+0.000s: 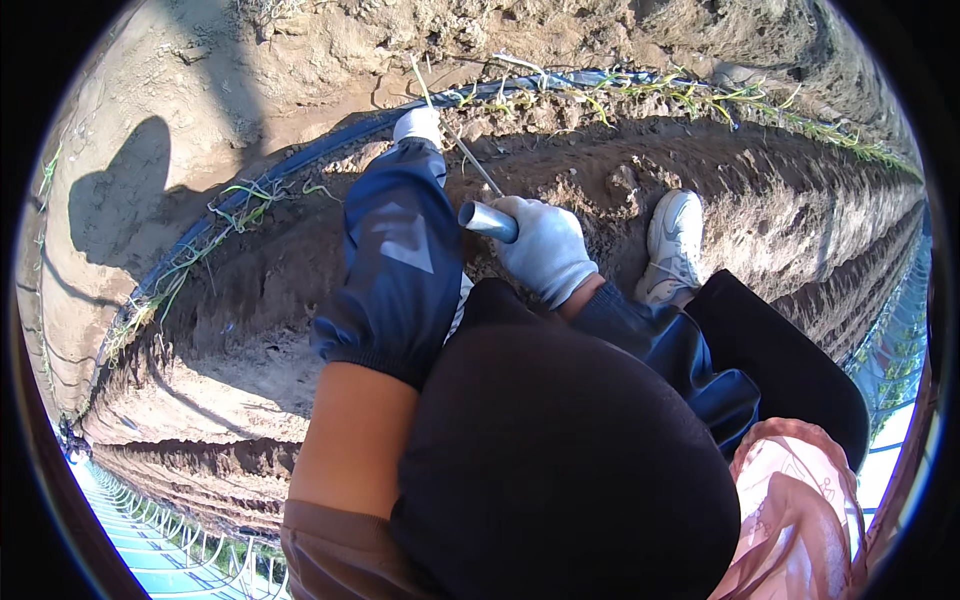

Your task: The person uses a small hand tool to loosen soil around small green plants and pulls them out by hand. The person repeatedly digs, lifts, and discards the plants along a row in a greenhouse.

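Observation:
My right hand (544,244), in a white work glove, grips the tubular metal handle (489,222) of a hand tool. A thin rod (474,162) runs from beside that fist up towards my left hand (418,126). The left one, also in a white glove, is low at the soil ridge by the dark drip-irrigation tape (330,150). Right beside it a pale green stalk (421,81) slants upward. The fingers of my left hand are too small and hidden to tell whether they hold it.
Thin green seedlings (600,105) line the tape along the ridge. A white sneaker (673,240) stands in the furrow at right. Black trousers (780,367) and pink ruffled cloth (795,495) fill the lower right. Greenhouse hoops (217,551) curve along the lower left rim.

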### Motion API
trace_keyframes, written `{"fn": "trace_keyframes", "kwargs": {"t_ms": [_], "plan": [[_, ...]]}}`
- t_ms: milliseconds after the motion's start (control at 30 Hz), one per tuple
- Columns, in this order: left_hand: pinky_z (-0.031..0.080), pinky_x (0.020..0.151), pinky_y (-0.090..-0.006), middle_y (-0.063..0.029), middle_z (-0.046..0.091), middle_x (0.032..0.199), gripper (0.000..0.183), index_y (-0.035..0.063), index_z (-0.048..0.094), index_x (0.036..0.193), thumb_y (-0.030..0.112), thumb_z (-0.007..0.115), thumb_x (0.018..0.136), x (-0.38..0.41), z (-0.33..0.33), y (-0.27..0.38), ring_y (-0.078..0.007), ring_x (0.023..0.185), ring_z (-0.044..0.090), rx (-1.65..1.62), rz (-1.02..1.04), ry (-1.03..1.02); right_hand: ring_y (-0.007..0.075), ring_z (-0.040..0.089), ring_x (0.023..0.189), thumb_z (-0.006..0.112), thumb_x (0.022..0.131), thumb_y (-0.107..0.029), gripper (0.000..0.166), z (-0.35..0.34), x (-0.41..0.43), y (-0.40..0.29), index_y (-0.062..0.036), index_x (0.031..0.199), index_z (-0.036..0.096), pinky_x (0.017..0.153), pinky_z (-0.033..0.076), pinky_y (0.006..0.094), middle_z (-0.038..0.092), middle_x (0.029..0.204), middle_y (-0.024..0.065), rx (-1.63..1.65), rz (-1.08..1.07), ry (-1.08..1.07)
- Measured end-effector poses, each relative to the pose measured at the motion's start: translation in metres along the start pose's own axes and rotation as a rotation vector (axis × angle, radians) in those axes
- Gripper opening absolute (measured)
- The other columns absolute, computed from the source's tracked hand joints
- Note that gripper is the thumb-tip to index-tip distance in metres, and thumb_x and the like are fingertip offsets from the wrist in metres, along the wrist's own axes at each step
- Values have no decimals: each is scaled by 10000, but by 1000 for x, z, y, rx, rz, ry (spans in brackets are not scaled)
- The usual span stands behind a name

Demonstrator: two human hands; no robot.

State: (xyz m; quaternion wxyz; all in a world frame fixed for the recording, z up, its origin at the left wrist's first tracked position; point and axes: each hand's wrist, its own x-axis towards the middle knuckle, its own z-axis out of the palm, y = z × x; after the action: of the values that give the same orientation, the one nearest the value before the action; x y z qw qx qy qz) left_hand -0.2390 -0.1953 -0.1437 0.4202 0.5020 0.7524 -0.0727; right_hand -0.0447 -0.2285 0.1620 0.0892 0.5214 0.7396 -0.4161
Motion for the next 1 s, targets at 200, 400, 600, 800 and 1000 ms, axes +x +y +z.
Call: {"fn": "trace_keyframes", "kwargs": {"t_ms": [200, 400, 600, 800, 1000], "plan": [[515, 728, -422, -142, 672, 963, 266, 117, 665, 1011, 302, 505, 908, 3, -12, 15, -300, 906, 645, 0, -93, -83, 328, 641, 800, 616, 755, -203, 196, -9, -24, -5, -143, 937, 658, 724, 508, 424, 659, 817, 131, 44, -14, 50], [505, 747, -413, -150, 671, 936, 270, 115, 663, 1010, 324, 561, 874, -5, -4, 6, -330, 865, 641, -2, 56, 144, 324, 641, 795, 641, 743, -199, 201, -12, -35, -2, -146, 937, 659, 722, 510, 423, 656, 812, 126, 98, 5, 85], [479, 886, -398, -143, 626, 1092, 300, 111, 651, 1057, 300, 519, 865, -17, 15, -16, -311, 1035, 590, 232, 165, -25, 326, 640, 780, 679, 719, -200, 209, -12, -39, -4, -155, 923, 665, 715, 512, 413, 654, 804, 122, 128, 2, 131], [479, 817, -402, -134, 642, 983, 356, 103, 626, 1021, 404, 489, 892, -2, 15, 1, -292, 925, 604, 23, 44, -36, 306, 660, 803, 694, 678, -78, 310, -19, -43, -3, -123, 983, 662, 722, 530, 375, 673, 845, 121, 94, 60, 100], [479, 767, -388, -100, 649, 918, 383, 108, 619, 979, 455, 468, 916, -4, -2, 1, -247, 854, 614, -104, -46, -41, 309, 651, 783, 712, 687, -142, 275, -18, -46, 1, -123, 956, 660, 707, 519, 384, 663, 827, 123, 93, 33, 141]]}}
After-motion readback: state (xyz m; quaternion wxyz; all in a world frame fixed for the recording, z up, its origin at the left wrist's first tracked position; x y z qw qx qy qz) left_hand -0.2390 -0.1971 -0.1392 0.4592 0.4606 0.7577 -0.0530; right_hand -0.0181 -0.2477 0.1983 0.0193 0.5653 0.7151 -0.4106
